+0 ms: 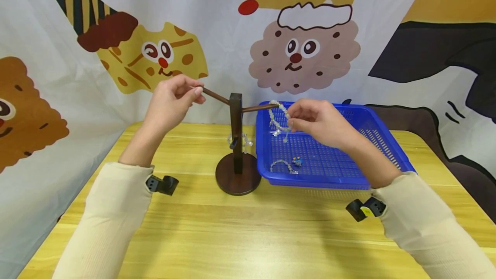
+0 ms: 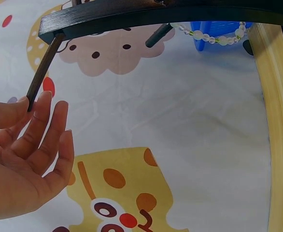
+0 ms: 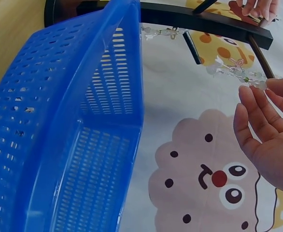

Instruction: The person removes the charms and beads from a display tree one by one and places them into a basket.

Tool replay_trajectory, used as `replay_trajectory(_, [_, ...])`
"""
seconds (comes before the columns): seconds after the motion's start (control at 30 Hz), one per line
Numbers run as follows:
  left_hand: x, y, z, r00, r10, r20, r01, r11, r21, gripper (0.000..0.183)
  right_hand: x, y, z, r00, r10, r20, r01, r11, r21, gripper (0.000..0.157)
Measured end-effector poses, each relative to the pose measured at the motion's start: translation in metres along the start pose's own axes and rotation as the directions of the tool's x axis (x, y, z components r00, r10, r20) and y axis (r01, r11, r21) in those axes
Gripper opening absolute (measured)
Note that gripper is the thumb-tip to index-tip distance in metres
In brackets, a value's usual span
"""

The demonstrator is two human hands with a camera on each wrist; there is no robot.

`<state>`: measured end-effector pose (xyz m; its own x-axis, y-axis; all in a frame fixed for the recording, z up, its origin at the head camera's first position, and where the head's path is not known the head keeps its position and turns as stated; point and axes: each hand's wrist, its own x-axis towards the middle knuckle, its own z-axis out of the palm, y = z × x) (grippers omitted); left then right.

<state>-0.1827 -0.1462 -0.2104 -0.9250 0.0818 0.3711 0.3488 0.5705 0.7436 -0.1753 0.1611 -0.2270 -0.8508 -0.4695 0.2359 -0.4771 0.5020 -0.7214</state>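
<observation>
A dark wooden stand point(image 1: 236, 132) with a round base rises from the table, with a peg out to each side near its top. My left hand point(image 1: 170, 102) pinches the tip of the left peg point(image 1: 215, 95) between thumb and fingers. With my right hand point(image 1: 319, 122) I pinch a pale beaded bracelet point(image 1: 274, 120); its loop hangs round the end of the right peg point(image 1: 257, 108). Another beaded bracelet point(image 1: 246, 142) hangs on a lower peg point(image 1: 233, 143). In the right wrist view the held bracelet point(image 3: 243, 77) meets my fingertips.
Right of the stand is a blue plastic basket point(image 1: 263, 150) with perforated walls. Inside it lie a beaded bracelet point(image 1: 282, 162) and a small blue and orange trinket point(image 1: 297, 161). A wooden table point(image 1: 232, 236) lies beneath, and a cartoon-printed cloth point(image 1: 228, 25) hangs behind.
</observation>
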Motion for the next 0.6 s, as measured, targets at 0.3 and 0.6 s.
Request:
replay_trajectory(0.3, [-0.001, 0.000, 0.000, 1.000, -0.003, 0.004, 0.003, 1.000, -0.002, 0.021, -0.002, 0.000, -0.005, 1.000, -0.008, -0.021, 0.007, 1.000, -0.018, 0.007])
replay_trajectory(0.6, [-0.001, 0.001, 0.000, 1.000, -0.009, 0.007, 0.009, 1.000, -0.015, 0.021, -0.006, 0.001, -0.012, 0.999, -0.030, -0.023, 0.029, 0.999, -0.030, 0.007])
